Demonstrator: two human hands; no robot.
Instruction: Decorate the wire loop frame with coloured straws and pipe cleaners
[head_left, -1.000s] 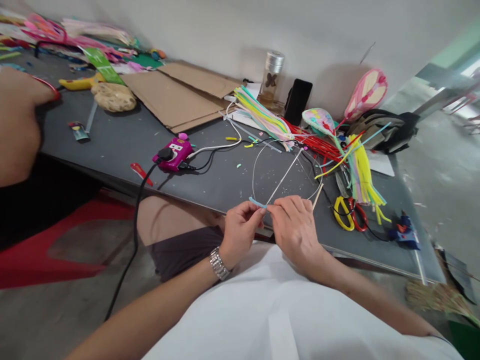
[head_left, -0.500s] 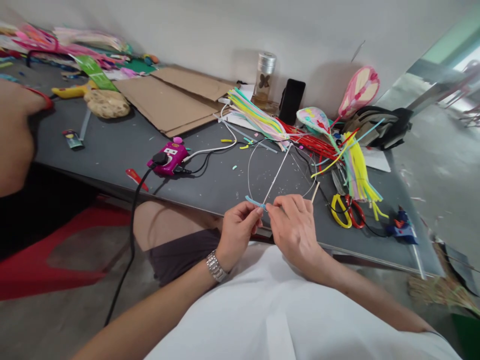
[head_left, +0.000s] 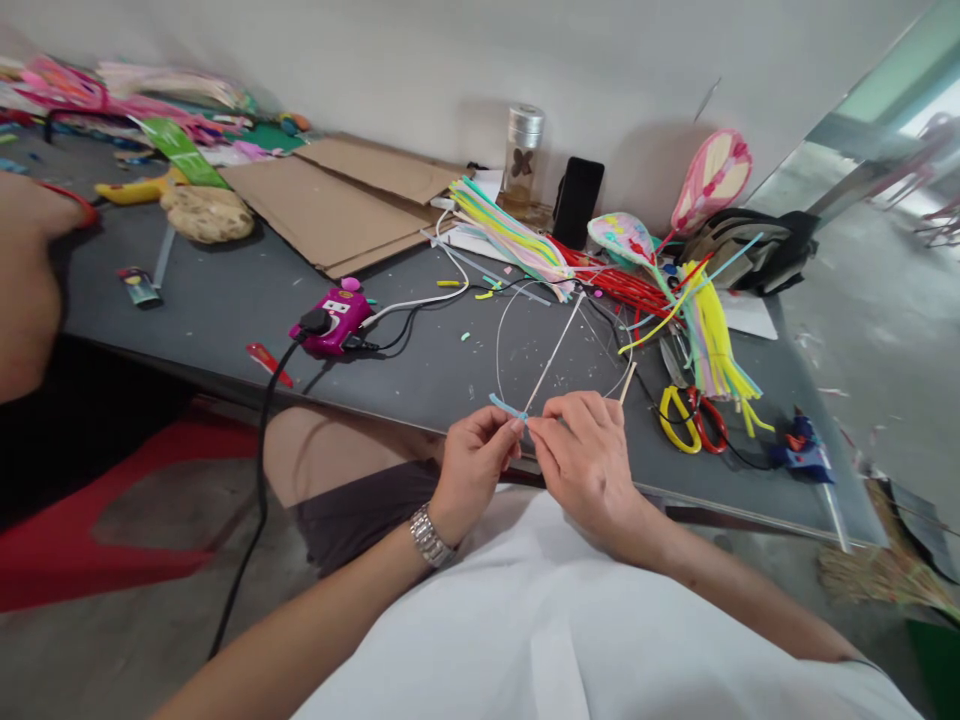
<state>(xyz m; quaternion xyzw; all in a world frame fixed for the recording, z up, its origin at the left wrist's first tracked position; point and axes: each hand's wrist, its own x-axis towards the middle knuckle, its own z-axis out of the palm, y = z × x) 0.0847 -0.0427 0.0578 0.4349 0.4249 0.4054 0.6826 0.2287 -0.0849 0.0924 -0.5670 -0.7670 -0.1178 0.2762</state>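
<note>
My left hand is closed in a pinch just above my lap, its thumb and fingers on a short light-blue pipe cleaner. One end of the pipe cleaner sticks out to the upper left. My right hand is also closed, pinching the same piece close to my left thumb. A thin white stick runs up and away from the pinch point, inside a large, thin wire hoop. The hoop's near part is hidden by my hands. A pale wooden stick shows beyond my right knuckles.
Yellow-and-red-handled scissors and a blue glue gun lie at right. Pipe cleaner bundles, a glass bottle and a phone stand behind. A purple power socket trails cords. Another person's arm is at left.
My right fingertips have moved slightly closer to my left thumb along the blue pipe cleaner. The whole view has shifted a little; otherwise the things on the table look the same.
</note>
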